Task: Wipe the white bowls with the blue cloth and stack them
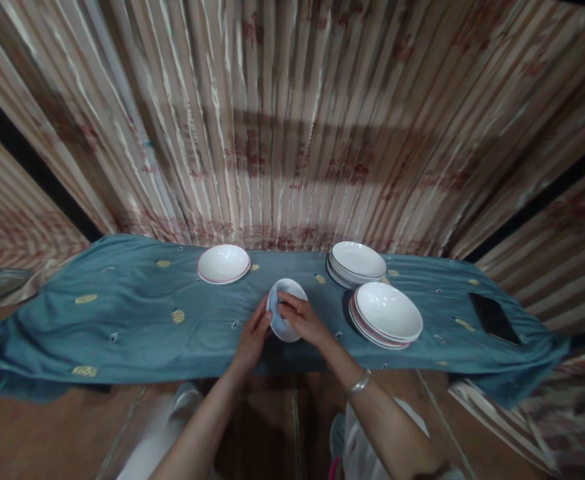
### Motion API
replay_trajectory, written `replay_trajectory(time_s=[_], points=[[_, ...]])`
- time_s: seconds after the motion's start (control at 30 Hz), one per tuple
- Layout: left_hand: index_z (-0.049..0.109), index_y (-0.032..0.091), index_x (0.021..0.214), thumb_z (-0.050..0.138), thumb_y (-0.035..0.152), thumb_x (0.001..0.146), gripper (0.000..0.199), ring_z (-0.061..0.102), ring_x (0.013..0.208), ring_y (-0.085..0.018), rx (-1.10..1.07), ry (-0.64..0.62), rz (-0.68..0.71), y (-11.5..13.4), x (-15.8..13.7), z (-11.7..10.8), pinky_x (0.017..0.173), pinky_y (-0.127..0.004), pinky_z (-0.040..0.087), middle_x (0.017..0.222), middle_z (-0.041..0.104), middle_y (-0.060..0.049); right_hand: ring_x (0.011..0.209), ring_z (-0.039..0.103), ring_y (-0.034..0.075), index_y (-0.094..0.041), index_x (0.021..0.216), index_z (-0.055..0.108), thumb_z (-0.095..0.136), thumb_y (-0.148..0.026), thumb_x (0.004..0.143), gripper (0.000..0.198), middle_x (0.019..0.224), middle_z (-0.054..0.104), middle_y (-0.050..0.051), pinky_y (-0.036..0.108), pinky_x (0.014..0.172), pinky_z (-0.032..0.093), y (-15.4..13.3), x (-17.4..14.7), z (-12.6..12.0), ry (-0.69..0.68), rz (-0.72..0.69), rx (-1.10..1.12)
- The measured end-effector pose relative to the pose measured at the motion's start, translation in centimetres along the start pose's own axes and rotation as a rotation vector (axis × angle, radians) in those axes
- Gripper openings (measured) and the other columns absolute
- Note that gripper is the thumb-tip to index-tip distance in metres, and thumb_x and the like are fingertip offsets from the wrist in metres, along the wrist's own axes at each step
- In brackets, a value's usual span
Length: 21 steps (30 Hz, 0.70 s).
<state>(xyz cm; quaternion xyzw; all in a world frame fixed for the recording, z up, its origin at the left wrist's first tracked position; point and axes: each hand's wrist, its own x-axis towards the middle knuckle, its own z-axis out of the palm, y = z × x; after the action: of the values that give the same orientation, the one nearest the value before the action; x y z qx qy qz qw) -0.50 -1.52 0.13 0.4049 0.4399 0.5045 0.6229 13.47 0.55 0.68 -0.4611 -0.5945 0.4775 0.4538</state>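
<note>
A white plate [293, 331] is held tilted above the front part of the cloth-covered table. My left hand [256, 333] grips its left rim, fingers closed on the edge. My right hand [299, 317] presses a light blue cloth [279, 319] against the plate's inner face; part of the cloth is hidden under the fingers. Farther back on the left lies a white plate with a red rim [223, 264]. To the right of my hands stand a stack of white plates [387, 312] and, behind it, a stack of dark-rimmed white plates [357, 261].
A teal cloth with yellow pineapple prints [142, 320] covers the table. Toward its right end lies a black phone [493, 318]. Pleated, patterned curtains [292, 133] hang right behind the table, and dark poles [37, 160] slant on both sides.
</note>
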Motion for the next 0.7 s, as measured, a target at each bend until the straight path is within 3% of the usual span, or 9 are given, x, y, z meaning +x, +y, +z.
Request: replay_trajectory(time_s=[0.2,0.3,0.5,0.7], points=[[0.055,0.024,0.126,0.069,0.048,0.066,0.067,0.047,0.125,-0.031,0.017,-0.029,0.000,-0.1,0.0,0.1,0.090,-0.040,0.050,0.137,0.051,-0.007,0.115,0.052,0.020,-0.021,0.127,0.053,0.055,-0.033,0.079,0.049,0.129,0.054,0.007,0.039,0.103,0.037,0.6,0.6,-0.4,0.095,-0.056,-0.086],[0.054,0.023,0.127,0.070,0.048,0.065,0.069,0.049,0.123,-0.031,0.007,-0.041,0.002,-0.1,0.0,0.1,0.091,-0.041,0.049,0.135,0.053,-0.008,0.127,0.042,0.021,-0.022,0.131,0.048,0.054,-0.032,0.080,0.053,0.139,0.045,0.008,0.041,0.107,0.033,1.1,0.9,-0.6,0.108,-0.083,-0.207],[0.053,0.023,0.128,0.071,0.048,0.065,0.070,0.053,0.119,-0.029,0.009,-0.033,-0.009,0.1,-0.2,0.0,0.091,-0.040,0.050,0.132,0.056,-0.009,0.136,0.030,0.025,-0.014,0.137,0.040,0.052,-0.026,0.083,0.056,0.145,0.035,0.015,0.043,0.110,0.029,1.1,0.6,-0.6,0.077,-0.058,-0.566],[0.055,0.024,0.126,0.070,0.045,0.066,0.065,0.057,0.112,-0.029,0.027,-0.020,0.003,-0.1,-0.2,0.0,0.090,-0.043,0.049,0.122,0.062,-0.008,0.131,0.032,0.028,-0.007,0.128,0.048,0.045,-0.012,0.084,0.045,0.137,0.041,0.020,0.043,0.108,0.031,0.0,-0.6,-0.7,0.008,-0.138,-1.065]])
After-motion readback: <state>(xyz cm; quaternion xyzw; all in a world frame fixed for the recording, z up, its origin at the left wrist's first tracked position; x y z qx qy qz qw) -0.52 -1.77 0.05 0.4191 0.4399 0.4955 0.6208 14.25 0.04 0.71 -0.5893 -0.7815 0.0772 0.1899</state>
